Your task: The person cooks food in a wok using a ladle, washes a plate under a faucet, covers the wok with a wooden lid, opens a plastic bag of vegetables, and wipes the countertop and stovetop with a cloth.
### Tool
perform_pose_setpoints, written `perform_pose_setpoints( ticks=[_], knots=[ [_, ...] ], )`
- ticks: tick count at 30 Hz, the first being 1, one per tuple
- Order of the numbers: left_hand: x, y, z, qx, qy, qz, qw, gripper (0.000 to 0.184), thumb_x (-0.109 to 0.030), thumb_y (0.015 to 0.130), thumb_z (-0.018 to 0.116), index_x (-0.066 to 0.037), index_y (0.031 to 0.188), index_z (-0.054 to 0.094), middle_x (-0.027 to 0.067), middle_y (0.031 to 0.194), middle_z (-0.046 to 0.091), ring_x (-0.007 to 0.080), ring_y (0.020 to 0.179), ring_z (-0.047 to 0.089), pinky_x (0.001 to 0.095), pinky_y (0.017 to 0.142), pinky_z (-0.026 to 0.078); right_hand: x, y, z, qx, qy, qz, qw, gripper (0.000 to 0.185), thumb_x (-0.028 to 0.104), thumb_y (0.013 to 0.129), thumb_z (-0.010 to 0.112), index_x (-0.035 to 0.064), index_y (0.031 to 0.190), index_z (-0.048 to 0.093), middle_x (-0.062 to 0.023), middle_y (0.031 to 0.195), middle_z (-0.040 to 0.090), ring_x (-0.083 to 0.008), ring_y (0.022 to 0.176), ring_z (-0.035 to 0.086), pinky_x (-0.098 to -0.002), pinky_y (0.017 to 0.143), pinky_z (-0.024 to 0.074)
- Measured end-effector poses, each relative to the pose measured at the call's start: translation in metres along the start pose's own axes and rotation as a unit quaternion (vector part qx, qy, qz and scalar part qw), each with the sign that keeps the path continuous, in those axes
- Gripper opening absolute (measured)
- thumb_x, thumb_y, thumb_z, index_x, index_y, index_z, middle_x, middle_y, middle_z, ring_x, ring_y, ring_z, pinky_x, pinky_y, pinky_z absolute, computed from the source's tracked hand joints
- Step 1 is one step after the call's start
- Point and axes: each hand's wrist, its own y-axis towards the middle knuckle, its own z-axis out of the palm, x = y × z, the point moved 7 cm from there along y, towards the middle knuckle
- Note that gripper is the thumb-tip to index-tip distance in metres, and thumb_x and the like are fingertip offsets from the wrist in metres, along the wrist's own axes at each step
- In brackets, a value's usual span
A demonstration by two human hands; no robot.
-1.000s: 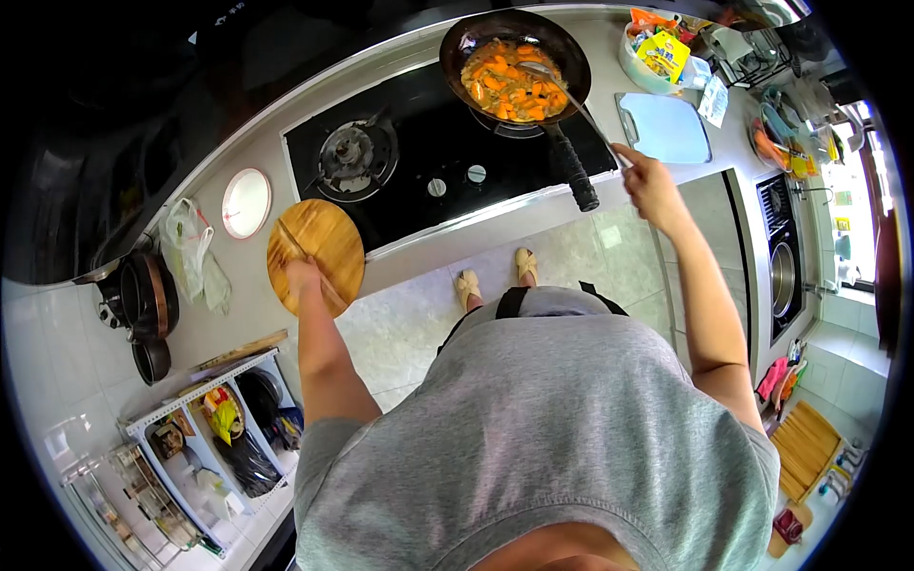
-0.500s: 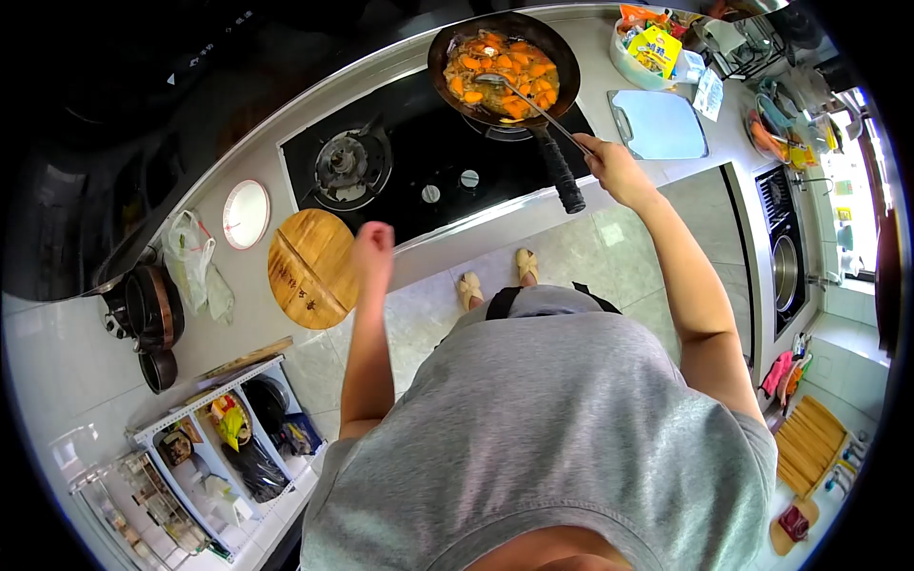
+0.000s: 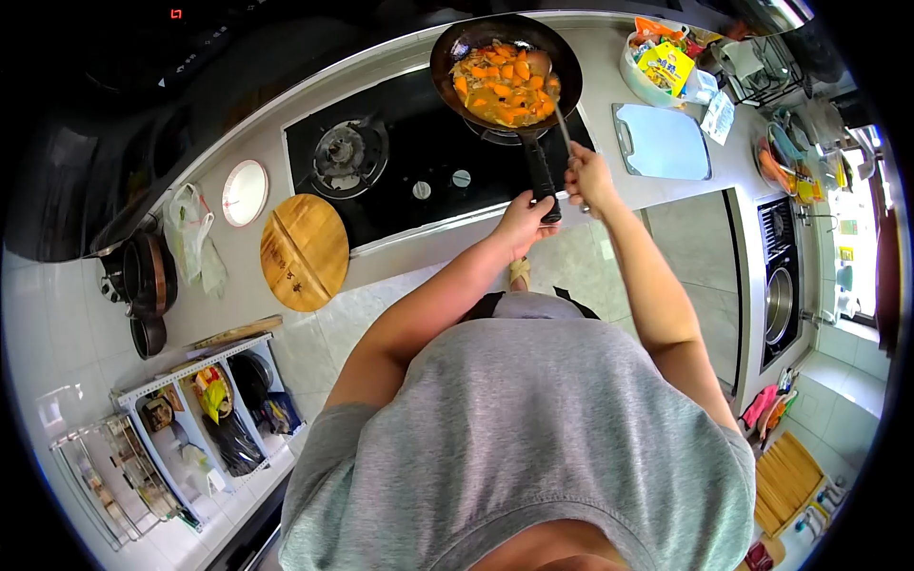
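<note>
A dark wok sits over the right burner, holding orange carrot pieces and paler food in sauce. My left hand is closed round the end of its black handle. Beside it, my right hand grips the thin shaft of a metal ladle. The ladle's rounded head rests among the food at the wok's right side, partly hidden by glare.
The black gas hob has a bare left burner. A round wooden lid and a white plate lie to its left. On the right are a pale blue cutting board and a tub of packets.
My left hand has moved from near the wooden lid to the wok handle and taken hold. The ladle head has shifted right, its shaft now steeper. The wok handle has swung slightly left.
</note>
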Motion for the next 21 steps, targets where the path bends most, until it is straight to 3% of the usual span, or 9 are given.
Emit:
perform_pose_setpoints(
  ticks=[3, 6, 11, 12, 14, 15, 18, 19, 21],
  knots=[
    [-0.003, -0.006, -0.006, -0.005, -0.015, 0.013, 1.0, 0.018, -0.021, 0.099, 0.061, -0.007, 0.11, 0.059, 0.0048, 0.095, 0.063, 0.019, 0.086, 0.064, 0.0321, 0.076, 0.054, 0.004, -0.002, 0.028, 0.166, 0.213, 0.078, 0.96, 0.04, 0.006, 0.1, 0.035, 0.0148, 0.137, 0.047, 0.006, 0.064, 0.032, -0.004, 0.047, 0.026, -0.0168, 0.037, 0.0203],
    [-0.012, -0.017, -0.01, -0.005, -0.003, 0.016, 1.0, 0.017, -0.021, 0.098, 0.062, -0.007, 0.107, 0.06, 0.004, 0.094, 0.063, 0.0176, 0.085, 0.064, 0.0299, 0.076, 0.054, 0.01, -0.004, 0.028, 0.228, 0.199, 0.075, 0.95, 0.043, 0.006, 0.1, 0.037, 0.0138, 0.141, 0.045, 0.0061, 0.064, 0.033, -0.0043, 0.046, 0.026, -0.0161, 0.037, 0.0187],
    [-0.014, -0.025, -0.016, -0.004, -0.018, 0.02, 1.0, 0.018, -0.022, 0.098, 0.063, -0.006, 0.105, 0.06, 0.0046, 0.094, 0.063, 0.0171, 0.085, 0.063, 0.0293, 0.074, 0.053, 0.03, -0.053, 0.013, 0.105, -0.112, -0.047, 0.987, 0.05, 0.01, 0.1, 0.044, 0.0118, 0.15, 0.04, 0.0052, 0.061, 0.032, -0.0056, 0.045, 0.031, -0.0246, 0.039, 0.0255],
    [-0.014, -0.025, -0.018, -0.005, -0.019, 0.019, 1.0, 0.018, -0.022, 0.098, 0.063, -0.006, 0.105, 0.06, 0.0046, 0.094, 0.063, 0.0171, 0.085, 0.063, 0.0293, 0.074, 0.053, 0.03, -0.059, 0.008, 0.105, -0.112, -0.046, 0.987, 0.05, 0.01, 0.1, 0.044, 0.0118, 0.15, 0.04, 0.0052, 0.061, 0.032, -0.0056, 0.045, 0.031, -0.0246, 0.039, 0.0255],
    [-0.013, -0.024, -0.02, -0.005, -0.016, 0.018, 1.0, 0.018, -0.022, 0.097, 0.063, -0.006, 0.105, 0.06, 0.005, 0.094, 0.063, 0.0173, 0.085, 0.063, 0.0287, 0.073, 0.053, 0.044, -0.07, -0.006, 0.049, -0.333, -0.149, 0.93, 0.047, 0.011, 0.096, 0.048, 0.0135, 0.144, 0.05, -0.0049, 0.063, 0.051, -0.0143, 0.049, 0.046, -0.0322, 0.05, 0.0412],
    [-0.013, -0.024, -0.02, -0.004, -0.018, 0.017, 1.0, 0.018, -0.022, 0.097, 0.063, -0.006, 0.105, 0.06, 0.005, 0.094, 0.063, 0.0173, 0.085, 0.063, 0.0287, 0.073, 0.053, 0.056, -0.085, -0.007, 0.034, -0.366, -0.152, 0.918, 0.046, 0.01, 0.094, 0.051, 0.0133, 0.14, 0.053, -0.0142, 0.068, 0.055, -0.0201, 0.056, 0.053, -0.0353, 0.062, 0.0471],
    [-0.014, -0.026, -0.021, -0.007, -0.013, 0.019, 1.0, 0.019, -0.023, 0.097, 0.064, -0.007, 0.106, 0.06, 0.0048, 0.094, 0.063, 0.0179, 0.085, 0.062, 0.0291, 0.074, 0.053, 0.076, -0.111, -0.015, 0.021, -0.455, -0.242, 0.857, 0.047, 0.009, 0.094, 0.052, 0.0121, 0.14, 0.053, -0.019, 0.068, 0.052, -0.026, 0.06, 0.053, -0.0378, 0.066, 0.0471],
    [-0.013, -0.026, -0.022, -0.01, -0.015, 0.022, 1.0, 0.019, -0.023, 0.097, 0.064, -0.007, 0.106, 0.061, 0.0048, 0.095, 0.063, 0.0178, 0.085, 0.062, 0.0294, 0.074, 0.052, 0.082, -0.12, -0.016, 0.027, -0.448, -0.204, 0.87, 0.047, 0.009, 0.093, 0.054, 0.0112, 0.14, 0.053, -0.0222, 0.07, 0.051, -0.0303, 0.062, 0.052, -0.0392, 0.069, 0.0468],
    [-0.013, -0.027, -0.021, -0.012, -0.017, 0.025, 0.999, 0.02, -0.023, 0.097, 0.064, -0.007, 0.107, 0.061, 0.0047, 0.095, 0.063, 0.0177, 0.086, 0.062, 0.0296, 0.075, 0.052, 0.083, -0.127, -0.017, 0.036, -0.466, -0.206, 0.86, 0.047, 0.008, 0.094, 0.054, 0.0131, 0.141, 0.052, -0.0165, 0.065, 0.047, -0.0238, 0.058, 0.048, -0.0372, 0.063, 0.0443]
  ],
)
